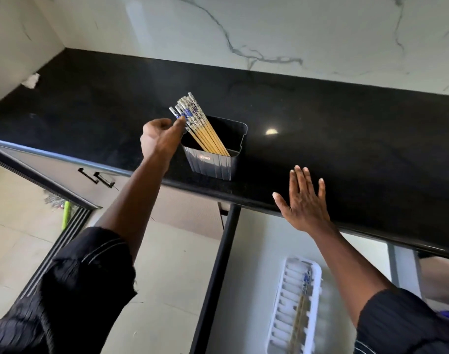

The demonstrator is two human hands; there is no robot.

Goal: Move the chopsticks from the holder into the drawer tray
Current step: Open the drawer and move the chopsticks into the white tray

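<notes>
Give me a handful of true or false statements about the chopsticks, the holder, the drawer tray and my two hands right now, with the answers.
1. The holder stands on the black countertop. True.
2. The right hand grips a chopstick. False: it is open with its fingers spread, over the countertop's front edge, and holds nothing.
3. The white tray in the open drawer already has a few chopsticks lying in it. True.
4. The holder is empty. False: a bundle of chopsticks leans in it, towards its left side.
5. The left hand is at the patterned tops of the bundle. True.
</notes>
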